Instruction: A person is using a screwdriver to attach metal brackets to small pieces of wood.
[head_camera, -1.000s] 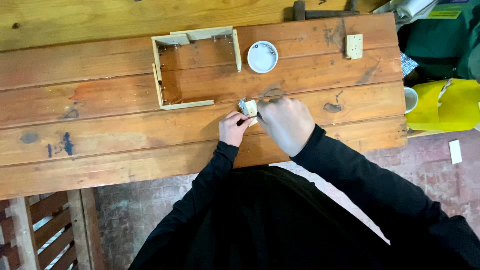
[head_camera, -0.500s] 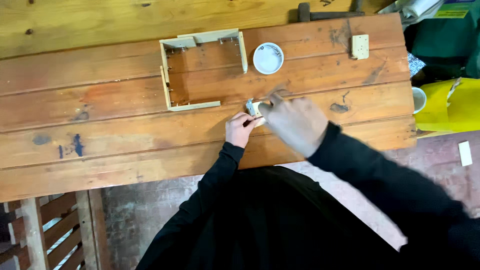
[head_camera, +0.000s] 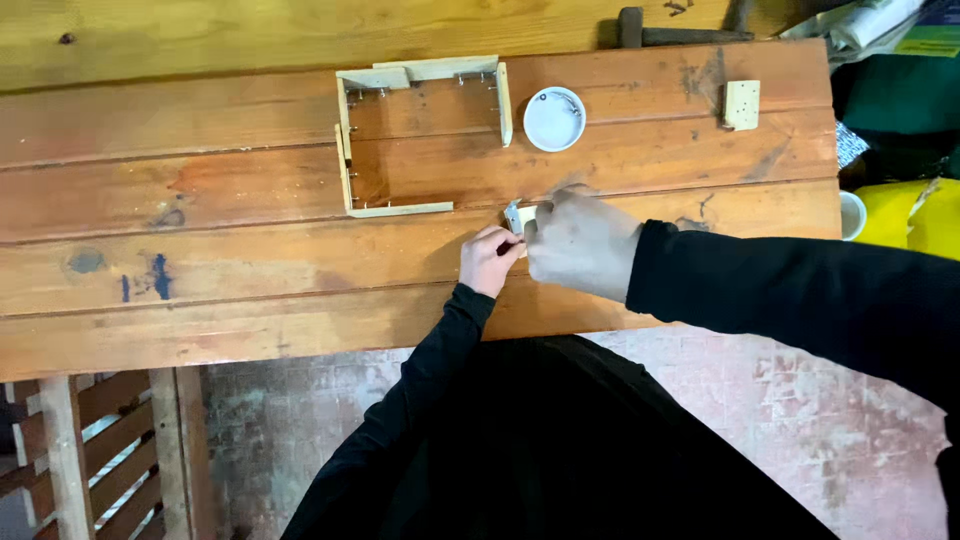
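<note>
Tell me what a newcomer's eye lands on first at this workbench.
First, the two hands meeting mid-bench: the left hand and right hand pinch a small pale piece between them. Just beyond it lies an unfinished light wooden frame with small nails showing, open on one side, and a round white lid to its right. A small pale block lies near the bench's far right corner.

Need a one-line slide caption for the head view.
Both hands, left hand and right hand, pinch a small pale piece over a wooden bench, near an open wooden frame.
</note>
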